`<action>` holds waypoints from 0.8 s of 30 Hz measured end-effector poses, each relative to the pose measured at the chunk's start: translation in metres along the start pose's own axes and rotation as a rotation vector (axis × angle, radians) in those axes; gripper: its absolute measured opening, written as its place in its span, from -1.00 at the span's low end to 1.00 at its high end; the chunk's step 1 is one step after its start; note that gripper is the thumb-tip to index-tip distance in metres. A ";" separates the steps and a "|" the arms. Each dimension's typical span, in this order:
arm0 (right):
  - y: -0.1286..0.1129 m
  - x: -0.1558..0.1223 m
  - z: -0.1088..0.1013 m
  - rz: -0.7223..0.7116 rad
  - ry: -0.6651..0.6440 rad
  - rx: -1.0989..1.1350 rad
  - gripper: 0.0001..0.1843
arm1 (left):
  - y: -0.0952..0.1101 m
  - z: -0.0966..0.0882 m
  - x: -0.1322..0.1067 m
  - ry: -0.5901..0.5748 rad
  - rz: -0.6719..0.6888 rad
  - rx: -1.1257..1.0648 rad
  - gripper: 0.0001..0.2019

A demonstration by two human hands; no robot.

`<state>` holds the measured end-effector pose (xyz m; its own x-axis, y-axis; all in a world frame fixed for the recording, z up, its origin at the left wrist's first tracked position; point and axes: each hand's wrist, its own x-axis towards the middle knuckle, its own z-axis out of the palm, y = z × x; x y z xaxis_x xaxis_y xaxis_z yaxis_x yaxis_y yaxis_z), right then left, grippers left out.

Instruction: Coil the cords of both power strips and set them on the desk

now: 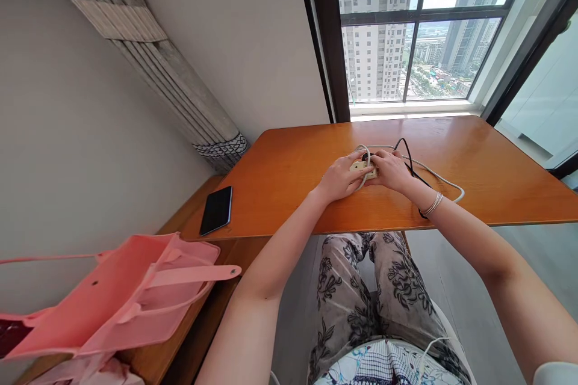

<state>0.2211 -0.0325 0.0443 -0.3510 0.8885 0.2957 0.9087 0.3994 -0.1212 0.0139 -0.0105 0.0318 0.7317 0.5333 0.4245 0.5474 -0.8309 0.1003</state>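
A small cream power strip lies on the orange wooden table, near its middle. My left hand curls around the strip's left end and holds it down. My right hand is closed over the strip's right end, where a black plug seems to sit, though my fingers hide most of it. A white cable and a black cable loop away from the strip to the right. A bracelet circles my right wrist.
A black phone lies face up at the table's left front corner. A pink bag rests on a low wooden bench at the left. A folded grey mat leans on the wall. Windows stand behind the table.
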 end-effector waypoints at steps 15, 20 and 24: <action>0.054 -0.086 -0.080 0.283 0.666 0.050 -0.32 | -0.015 0.004 -0.006 0.233 -0.239 -0.362 -0.56; 0.042 -0.102 -0.096 -0.035 0.738 0.092 -0.27 | 0.006 0.006 0.007 0.226 -0.288 -0.905 -0.35; 0.019 -0.105 -0.095 -0.335 0.475 0.039 -0.36 | 0.015 -0.007 0.010 0.189 -0.412 -1.318 -0.27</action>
<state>0.2972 -0.1400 0.1011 -0.4700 0.5171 0.7153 0.7532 0.6574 0.0196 0.0265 -0.0188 0.0435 0.4903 0.8316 0.2608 -0.1512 -0.2135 0.9652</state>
